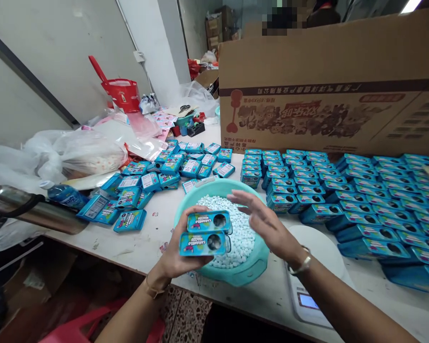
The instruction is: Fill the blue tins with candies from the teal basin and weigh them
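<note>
My left hand is closed around two small blue candy boxes, held one beside the other with their labelled, round-windowed faces up. Under them sits a turquoise basin filled with small pale candies. Over the basin's right side hovers my right hand, fingers stretched out and apart, with nothing in it. A gap separates it from the boxes. Beneath my right forearm a white kitchen scale with a lit display stands on the table, partly covered by the arm.
Rows of blue candy boxes fill the table's right side before a large cardboard carton. More boxes lie loosely piled at left. A steel thermos, a water bottle and plastic bags are farther left. A red basket stands behind.
</note>
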A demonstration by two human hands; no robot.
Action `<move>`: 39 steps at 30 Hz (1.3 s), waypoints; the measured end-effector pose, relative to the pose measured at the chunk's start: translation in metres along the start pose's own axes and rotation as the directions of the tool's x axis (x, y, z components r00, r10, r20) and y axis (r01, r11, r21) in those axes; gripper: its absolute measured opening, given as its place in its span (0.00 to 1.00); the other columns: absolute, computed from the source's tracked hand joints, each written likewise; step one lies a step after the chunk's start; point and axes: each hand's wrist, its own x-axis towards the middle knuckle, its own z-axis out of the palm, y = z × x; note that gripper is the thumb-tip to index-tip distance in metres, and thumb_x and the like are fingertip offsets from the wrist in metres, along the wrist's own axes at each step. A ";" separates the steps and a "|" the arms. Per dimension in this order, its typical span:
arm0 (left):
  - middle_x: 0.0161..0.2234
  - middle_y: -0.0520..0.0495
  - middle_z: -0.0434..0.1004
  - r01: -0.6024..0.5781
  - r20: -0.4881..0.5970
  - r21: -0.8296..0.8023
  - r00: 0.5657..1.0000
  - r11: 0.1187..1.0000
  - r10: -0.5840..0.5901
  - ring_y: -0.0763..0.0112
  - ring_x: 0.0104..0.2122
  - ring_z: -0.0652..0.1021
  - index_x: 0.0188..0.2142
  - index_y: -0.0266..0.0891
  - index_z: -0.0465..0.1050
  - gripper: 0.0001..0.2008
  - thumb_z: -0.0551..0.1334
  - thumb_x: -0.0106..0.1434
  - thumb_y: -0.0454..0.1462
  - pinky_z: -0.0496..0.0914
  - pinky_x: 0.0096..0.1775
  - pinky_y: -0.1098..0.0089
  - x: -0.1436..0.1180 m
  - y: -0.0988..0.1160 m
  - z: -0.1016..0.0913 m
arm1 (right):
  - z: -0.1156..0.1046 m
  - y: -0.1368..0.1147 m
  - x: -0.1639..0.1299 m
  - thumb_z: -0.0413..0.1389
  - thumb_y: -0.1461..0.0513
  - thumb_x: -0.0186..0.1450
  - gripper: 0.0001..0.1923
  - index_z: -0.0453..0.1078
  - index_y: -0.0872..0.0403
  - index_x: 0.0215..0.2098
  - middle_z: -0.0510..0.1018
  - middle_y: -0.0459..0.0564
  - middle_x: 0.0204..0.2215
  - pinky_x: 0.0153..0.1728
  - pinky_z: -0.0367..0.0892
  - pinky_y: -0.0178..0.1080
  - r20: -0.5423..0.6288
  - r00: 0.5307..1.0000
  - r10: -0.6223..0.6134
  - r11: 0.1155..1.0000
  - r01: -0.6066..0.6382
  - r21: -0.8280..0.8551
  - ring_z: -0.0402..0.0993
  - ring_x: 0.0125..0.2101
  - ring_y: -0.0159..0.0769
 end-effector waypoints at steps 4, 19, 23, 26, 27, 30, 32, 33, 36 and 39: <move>0.52 0.43 0.72 -0.139 0.135 -0.051 0.980 0.989 0.145 0.47 0.59 0.70 0.56 0.47 0.65 0.36 0.73 0.49 0.44 0.66 0.60 0.46 -0.013 0.016 0.008 | -0.012 -0.017 -0.040 0.66 0.52 0.60 0.32 0.66 0.38 0.62 0.74 0.49 0.57 0.60 0.62 0.50 0.199 0.964 -0.175 0.931 0.228 -0.286 0.68 0.58 0.47; 0.53 0.44 0.73 -0.158 -0.059 0.049 0.985 0.986 0.161 0.53 0.51 0.77 0.55 0.47 0.67 0.41 0.77 0.41 0.40 0.74 0.51 0.59 -0.012 0.030 -0.014 | 0.013 0.054 0.021 0.70 0.58 0.52 0.31 0.73 0.54 0.52 0.73 0.66 0.53 0.47 0.69 0.53 0.424 0.763 0.488 0.396 0.240 -0.886 0.72 0.51 0.62; 0.51 0.44 0.73 -0.176 -0.086 -0.069 0.982 0.982 0.170 0.54 0.51 0.76 0.53 0.46 0.68 0.39 0.77 0.42 0.45 0.72 0.51 0.62 -0.027 0.033 -0.016 | 0.039 0.080 0.035 0.67 0.60 0.54 0.20 0.73 0.54 0.44 0.76 0.61 0.47 0.44 0.69 0.49 0.367 0.738 0.566 0.498 0.047 -0.866 0.75 0.47 0.56; 0.51 0.43 0.74 -0.103 -0.064 -0.110 0.993 0.989 0.096 0.55 0.50 0.77 0.54 0.45 0.67 0.40 0.77 0.42 0.43 0.71 0.50 0.63 -0.032 0.027 -0.018 | 0.030 0.088 0.041 0.60 0.63 0.59 0.04 0.70 0.53 0.34 0.77 0.53 0.33 0.38 0.68 0.42 0.316 0.763 0.564 0.585 -0.099 -0.805 0.76 0.37 0.45; 0.50 0.44 0.74 -0.056 -0.062 -0.121 0.997 0.991 0.049 0.56 0.48 0.77 0.55 0.45 0.67 0.41 0.78 0.41 0.41 0.72 0.49 0.65 -0.031 0.024 -0.019 | 0.024 0.088 0.044 0.58 0.62 0.62 0.02 0.68 0.53 0.33 0.76 0.50 0.30 0.34 0.67 0.39 0.309 0.771 0.558 0.605 -0.123 -0.787 0.75 0.33 0.40; 0.45 0.47 0.77 0.108 -0.058 -0.208 0.991 0.972 -0.122 0.62 0.41 0.78 0.56 0.44 0.66 0.43 0.78 0.40 0.36 0.72 0.42 0.69 -0.024 0.014 -0.020 | 0.004 0.077 0.054 0.53 0.58 0.67 0.06 0.63 0.51 0.34 0.69 0.42 0.23 0.19 0.57 0.30 0.229 0.797 0.559 0.797 -0.439 -0.415 0.60 0.18 0.27; 0.44 0.48 0.77 0.210 -0.028 -0.291 0.973 0.933 -0.228 0.65 0.38 0.78 0.57 0.43 0.65 0.43 0.77 0.40 0.34 0.72 0.39 0.70 -0.016 0.007 -0.016 | -0.004 0.062 0.059 0.54 0.56 0.66 0.09 0.60 0.51 0.33 0.64 0.38 0.19 0.14 0.47 0.27 0.150 0.791 0.593 0.778 -0.611 0.145 0.50 0.14 0.23; 0.44 0.48 0.77 0.261 0.002 -0.323 0.962 0.910 -0.275 0.66 0.37 0.78 0.57 0.43 0.64 0.44 0.76 0.40 0.32 0.71 0.39 0.70 -0.011 0.004 -0.013 | -0.006 0.053 0.062 0.55 0.57 0.66 0.09 0.59 0.51 0.32 0.62 0.37 0.18 0.13 0.45 0.26 0.115 0.781 0.613 0.697 -0.604 0.387 0.48 0.13 0.22; 0.45 0.47 0.77 0.379 0.106 -0.355 0.924 0.855 -0.367 0.66 0.37 0.78 0.59 0.42 0.61 0.45 0.74 0.40 0.29 0.71 0.38 0.70 0.001 -0.004 -0.001 | 0.002 0.026 0.067 0.53 0.59 0.68 0.10 0.58 0.51 0.30 0.59 0.35 0.15 0.14 0.51 0.24 -0.029 0.769 0.638 0.543 -0.423 0.725 0.53 0.13 0.23; 0.45 0.46 0.77 0.421 0.167 -0.342 0.907 0.840 -0.387 0.65 0.38 0.78 0.58 0.41 0.61 0.45 0.72 0.39 0.28 0.70 0.39 0.68 0.009 -0.011 0.011 | 0.019 0.010 0.069 0.56 0.58 0.66 0.10 0.60 0.52 0.30 0.63 0.37 0.16 0.19 0.63 0.27 -0.219 0.799 0.561 0.601 -0.211 0.771 0.61 0.16 0.25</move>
